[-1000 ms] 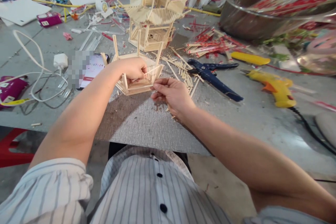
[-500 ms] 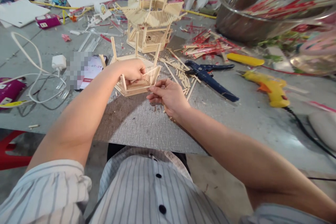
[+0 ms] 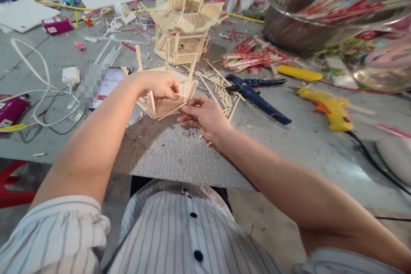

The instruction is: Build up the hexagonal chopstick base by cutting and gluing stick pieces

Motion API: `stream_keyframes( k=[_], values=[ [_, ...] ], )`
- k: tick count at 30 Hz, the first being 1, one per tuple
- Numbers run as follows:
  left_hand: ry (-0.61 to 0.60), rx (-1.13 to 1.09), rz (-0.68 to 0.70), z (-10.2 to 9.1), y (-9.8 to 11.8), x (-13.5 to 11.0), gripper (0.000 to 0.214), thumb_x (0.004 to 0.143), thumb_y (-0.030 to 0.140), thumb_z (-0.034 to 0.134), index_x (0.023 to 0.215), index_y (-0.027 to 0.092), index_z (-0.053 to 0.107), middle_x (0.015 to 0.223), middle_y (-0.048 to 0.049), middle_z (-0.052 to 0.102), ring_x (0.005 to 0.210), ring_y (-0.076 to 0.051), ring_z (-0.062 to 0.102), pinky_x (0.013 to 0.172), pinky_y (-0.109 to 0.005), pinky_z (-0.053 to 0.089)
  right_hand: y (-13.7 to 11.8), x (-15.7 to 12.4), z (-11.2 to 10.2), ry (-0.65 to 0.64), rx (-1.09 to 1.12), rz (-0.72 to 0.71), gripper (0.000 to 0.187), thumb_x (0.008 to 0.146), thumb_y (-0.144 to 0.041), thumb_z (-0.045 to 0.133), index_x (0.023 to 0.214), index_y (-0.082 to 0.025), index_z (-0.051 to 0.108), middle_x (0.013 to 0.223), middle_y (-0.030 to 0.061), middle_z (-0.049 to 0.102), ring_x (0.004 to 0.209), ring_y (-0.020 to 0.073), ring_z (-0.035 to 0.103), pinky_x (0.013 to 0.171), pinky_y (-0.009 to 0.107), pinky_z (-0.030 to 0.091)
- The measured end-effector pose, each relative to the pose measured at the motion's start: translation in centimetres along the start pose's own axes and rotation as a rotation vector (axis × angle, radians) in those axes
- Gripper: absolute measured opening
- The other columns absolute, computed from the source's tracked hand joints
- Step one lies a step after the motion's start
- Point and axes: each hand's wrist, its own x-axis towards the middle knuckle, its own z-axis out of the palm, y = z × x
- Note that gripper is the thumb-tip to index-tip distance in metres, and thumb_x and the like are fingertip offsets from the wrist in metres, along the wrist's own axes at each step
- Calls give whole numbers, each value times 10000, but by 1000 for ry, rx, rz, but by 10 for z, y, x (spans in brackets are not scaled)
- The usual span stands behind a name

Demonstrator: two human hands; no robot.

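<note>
Grey table (image 3: 205,160) under both sets of fingers, textured surface. Metal basin (image 3: 285,32), red-and-white packets in it, well beyond the right fingers and off to their right. Tiered stick pagoda (image 3: 183,21) upright, beyond the left fingers. Stick frame (image 3: 165,106), a low base with upright posts, on the table directly below the left fingers; its near right edge is at the right fingertips. Dark blue cutter (image 3: 257,100) lying flat to the right of the right fingers; yellow glue gun (image 3: 332,107) on its side farther right. Phone (image 3: 107,87) to the left of the left fingers, partly behind the forearm.

Left hand (image 3: 160,85): fingers curled, reaching over the frame, tips close together; cannot tell whether they grip a piece. Right hand (image 3: 208,117): thumb and forefinger nearly together, pinching one end of a thin stick (image 3: 170,112), which slants along the frame's near edge. Short cut sticks (image 3: 224,94) scattered just beyond the right fingers.
</note>
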Motion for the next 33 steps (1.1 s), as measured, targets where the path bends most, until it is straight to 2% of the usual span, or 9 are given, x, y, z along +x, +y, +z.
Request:
stream_keyframes(
  k=[7,14,16,19,21,24,26,29,33],
  values=[
    [-77,101,23,-2,5,-1,242,692,371,597,759,140,625,587,25,484,629,-108,431,630,-237,298,3,-8,-3,-98,-81,-30,68,780,-73,575,775,-131,610,600,-13,628,495,78,617,470,174,496],
    [-123,-28,-65,3,13,-7,193,755,322,533,817,151,598,554,27,439,530,-96,380,578,-253,316,4,-6,-5,-137,-179,-29,195,776,-86,571,946,-129,658,665,10,643,537,73,588,534,205,503],
    [-126,-64,-54,5,14,-6,197,749,306,529,839,145,599,556,24,432,520,-100,377,577,-263,330,3,-4,-6,-155,-340,-84,250,797,-110,540,1020,-131,649,595,-10,603,493,78,552,531,229,498],
    [-123,-137,-47,11,17,-2,187,751,277,520,846,134,593,543,23,399,513,-105,384,571,-267,344,3,-4,-9,-153,-812,-338,264,806,-135,506,1018,-145,663,596,-1,600,537,109,566,581,265,478],
    [-104,-185,-51,15,20,2,155,770,245,500,838,129,577,562,17,408,516,-100,410,564,-260,349,3,-5,-12,-138,-1147,-533,250,803,-132,503,981,-154,677,743,42,659,692,147,608,654,276,458],
    [-61,-265,-52,21,23,7,138,807,214,458,874,131,546,622,-2,467,532,-91,460,564,-247,359,4,-9,-16,-128,-1486,-668,263,859,-195,461,1037,-169,653,972,88,669,846,188,605,658,279,420],
    [-37,-307,-56,24,25,8,144,828,218,438,895,133,533,641,-6,481,523,-80,461,560,-241,361,5,-10,-18,-108,-1639,-718,285,896,-226,401,1048,-181,638,1032,93,653,832,186,597,594,273,382],
    [-19,-325,-59,27,29,8,165,842,242,429,907,131,532,625,-3,471,504,-74,442,550,-240,356,5,-11,-20,-87,-1799,-803,278,890,-179,376,966,-185,644,997,79,653,759,159,576,515,269,294],
    [15,-264,-31,26,30,7,212,833,276,444,927,127,562,575,16,411,504,-81,416,565,-255,350,3,-11,-22,-89,-1843,-896,269,874,-172,383,864,-175,652,860,68,656,669,134,533,492,284,218]
  ],
)
